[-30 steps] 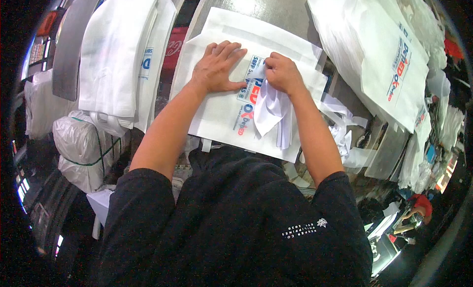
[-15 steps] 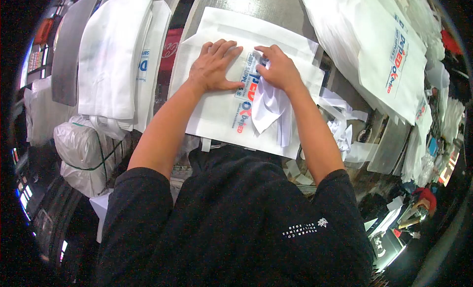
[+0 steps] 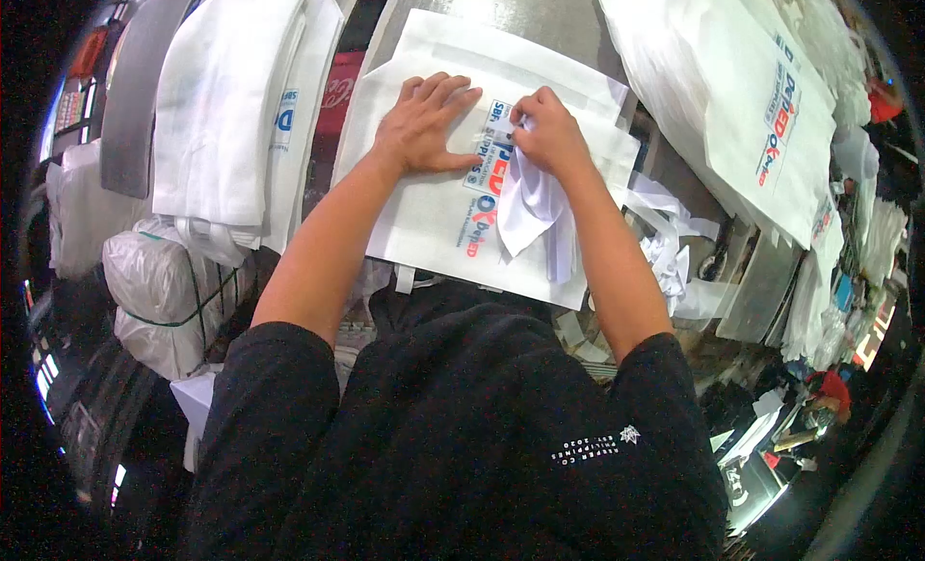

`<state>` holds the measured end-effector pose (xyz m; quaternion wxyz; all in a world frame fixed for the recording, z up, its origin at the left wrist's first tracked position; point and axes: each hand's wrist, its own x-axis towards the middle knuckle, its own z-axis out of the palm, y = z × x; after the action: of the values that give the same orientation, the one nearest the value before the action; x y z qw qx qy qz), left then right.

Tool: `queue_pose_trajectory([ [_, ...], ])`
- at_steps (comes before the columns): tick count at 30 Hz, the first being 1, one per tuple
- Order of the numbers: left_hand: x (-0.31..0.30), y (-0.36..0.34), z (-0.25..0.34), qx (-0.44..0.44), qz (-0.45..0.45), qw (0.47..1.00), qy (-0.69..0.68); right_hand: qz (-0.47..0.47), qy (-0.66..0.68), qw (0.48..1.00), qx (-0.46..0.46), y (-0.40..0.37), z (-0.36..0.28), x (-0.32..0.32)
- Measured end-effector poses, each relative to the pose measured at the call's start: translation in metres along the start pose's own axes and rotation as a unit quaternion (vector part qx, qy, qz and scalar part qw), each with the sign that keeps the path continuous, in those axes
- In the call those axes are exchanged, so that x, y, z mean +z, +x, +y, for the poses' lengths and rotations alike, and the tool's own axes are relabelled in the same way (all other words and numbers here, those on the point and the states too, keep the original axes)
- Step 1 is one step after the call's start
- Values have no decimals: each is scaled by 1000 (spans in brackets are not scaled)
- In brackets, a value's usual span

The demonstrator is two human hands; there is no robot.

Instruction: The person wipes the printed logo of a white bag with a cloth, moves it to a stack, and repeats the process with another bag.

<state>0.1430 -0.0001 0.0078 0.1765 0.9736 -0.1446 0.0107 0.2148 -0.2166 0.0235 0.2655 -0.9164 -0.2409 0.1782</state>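
A white printed bag [image 3: 414, 214] lies flat on a grey board in front of me, with blue and red lettering across its middle. Fingers spread, my left hand [image 3: 424, 125] presses on the bag just left of the print. My right hand [image 3: 547, 132] is closed on a white cloth [image 3: 530, 209] at the top of the lettering. The cloth hangs loosely from the fingers over the right part of the print, covering some letters.
Stacked white bags [image 3: 226, 108] lie at the left, above a tied plastic-wrapped bundle [image 3: 149, 296]. More printed bags [image 3: 723, 98] are piled at the right. Crumpled white strips [image 3: 667, 257] lie beside my right forearm.
My right hand's fingers have drawn together on the cloth, where the index finger stretched out before. My left hand stays spread on the bag. The view has shifted slightly.
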Motion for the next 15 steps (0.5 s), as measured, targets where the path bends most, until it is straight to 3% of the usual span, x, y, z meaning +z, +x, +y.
queue_pose_trajectory([
  [6, -2, 1, 2, -10, -19, 1000, 9, 34, 43, 998, -10, -10, 6, -3],
  [8, -3, 1, 1, -3, -14, 1000, 2, 90, 66, 990, -84, -13, 9, 0],
  [11, 0, 1, -4, 8, -5, 1000, 0, 57, 127, 985, -105, -15, 16, 4],
  [15, 3, 0, -4, 16, 12, 1000, 11, 14, 114, 990, -87, -20, 19, 3],
])
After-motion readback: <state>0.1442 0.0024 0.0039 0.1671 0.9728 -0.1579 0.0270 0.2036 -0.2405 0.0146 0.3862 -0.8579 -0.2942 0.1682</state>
